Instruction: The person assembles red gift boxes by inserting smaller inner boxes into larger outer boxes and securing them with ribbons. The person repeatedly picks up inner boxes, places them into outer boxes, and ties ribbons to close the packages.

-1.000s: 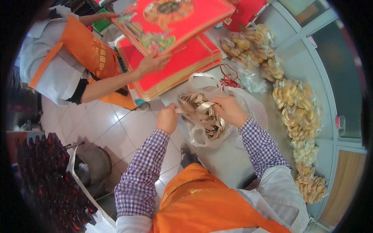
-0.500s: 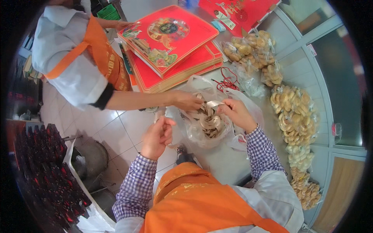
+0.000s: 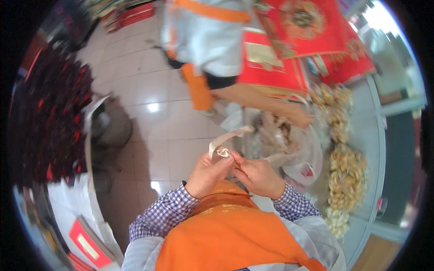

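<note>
In front of my orange apron, my left hand (image 3: pixel 209 175) and my right hand (image 3: pixel 260 176) are close together, pinching a pale beige ribbon (image 3: pixel 222 139). A loop of it rises above my left fingers, and one end sticks out past my right hand. Beyond my hands, a clear plastic bag (image 3: pixel 312 156) holds a tangle of similar ribbons (image 3: pixel 278 128). A co-worker's hand (image 3: pixel 299 116) reaches over that bag; what its fingers hold is blurred.
Large red gift boxes (image 3: pixel 269 67) lie on the table at the far right. Bagged golden-brown baked goods (image 3: pixel 346 176) line the right wall. Dark, red-flecked pieces (image 3: pixel 49 122) are heaped at left, beside a round metal vessel (image 3: pixel 110 122). The co-worker's sleeve (image 3: pixel 226 45) is close ahead.
Both my hands have come together near my apron, with the ribbon drawn from the bag. My view has turned left. The co-worker has moved, and the upper red box sits differently.
</note>
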`<act>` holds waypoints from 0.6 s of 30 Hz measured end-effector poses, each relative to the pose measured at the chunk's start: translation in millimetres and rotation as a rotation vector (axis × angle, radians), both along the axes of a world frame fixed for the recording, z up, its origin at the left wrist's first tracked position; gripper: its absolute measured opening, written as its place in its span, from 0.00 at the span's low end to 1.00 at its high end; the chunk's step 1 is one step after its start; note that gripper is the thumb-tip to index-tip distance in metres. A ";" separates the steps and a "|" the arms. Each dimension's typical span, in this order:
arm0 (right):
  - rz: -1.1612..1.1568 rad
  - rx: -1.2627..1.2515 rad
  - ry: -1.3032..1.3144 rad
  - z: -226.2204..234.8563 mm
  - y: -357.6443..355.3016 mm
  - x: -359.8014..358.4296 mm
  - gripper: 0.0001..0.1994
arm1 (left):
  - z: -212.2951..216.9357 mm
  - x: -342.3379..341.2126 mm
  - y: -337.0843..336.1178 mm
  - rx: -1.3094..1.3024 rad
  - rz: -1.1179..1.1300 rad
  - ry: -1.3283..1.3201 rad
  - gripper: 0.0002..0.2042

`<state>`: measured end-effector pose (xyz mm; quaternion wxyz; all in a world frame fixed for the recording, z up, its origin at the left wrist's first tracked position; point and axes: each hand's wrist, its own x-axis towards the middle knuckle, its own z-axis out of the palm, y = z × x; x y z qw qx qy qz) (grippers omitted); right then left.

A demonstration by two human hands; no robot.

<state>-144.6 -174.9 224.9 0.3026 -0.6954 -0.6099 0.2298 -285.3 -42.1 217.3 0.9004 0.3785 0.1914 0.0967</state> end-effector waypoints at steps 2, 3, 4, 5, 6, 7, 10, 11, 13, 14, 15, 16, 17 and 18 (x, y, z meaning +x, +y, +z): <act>0.082 0.027 0.135 21.9 29.0 -50.1 0.11 | 10.8 -68.9 -0.9 0.173 0.140 0.040 0.10; 0.145 0.124 0.159 25.9 40.8 -78.3 0.12 | 10.3 -108.8 -7.5 0.325 0.217 0.119 0.09; 0.211 0.213 0.191 29.0 47.9 -103.0 0.13 | 14.2 -146.3 -16.9 0.464 0.296 0.211 0.09; 0.279 0.298 0.220 29.4 58.5 -126.3 0.13 | 19.8 -170.7 -26.4 0.401 0.408 0.200 0.09; 0.358 0.286 0.244 33.6 63.2 -161.8 0.12 | 18.4 -203.2 -38.5 0.451 0.475 0.242 0.10; 0.426 0.261 0.244 37.6 64.0 -192.1 0.12 | 18.2 -229.9 -52.6 0.455 0.610 0.177 0.08; 0.531 0.113 0.360 52.1 67.2 -293.2 0.09 | 32.4 -314.6 -87.1 0.496 0.712 0.315 0.06; 0.560 0.047 0.415 57.1 66.5 -328.2 0.08 | 36.1 -346.3 -100.9 0.494 0.796 0.334 0.06; 0.725 0.021 0.480 48.3 72.3 -403.8 0.08 | 31.7 -412.9 -117.4 0.529 0.919 0.453 0.07; 0.760 -0.097 0.568 60.0 73.4 -443.8 0.09 | 42.0 -447.2 -121.8 0.545 0.955 0.561 0.07; 0.784 -0.234 0.653 67.4 71.7 -474.9 0.09 | 47.7 -474.3 -130.2 0.540 0.984 0.673 0.07; 0.977 -0.114 0.549 63.7 76.3 -501.7 0.10 | 46.6 -494.7 -141.5 0.551 1.170 0.480 0.08; 1.060 -0.102 0.549 68.1 77.1 -528.0 0.10 | 49.0 -516.3 -149.4 0.521 1.273 0.392 0.08; 1.132 -0.103 0.555 75.0 75.6 -557.7 0.11 | 54.7 -536.8 -156.7 0.480 1.364 0.305 0.08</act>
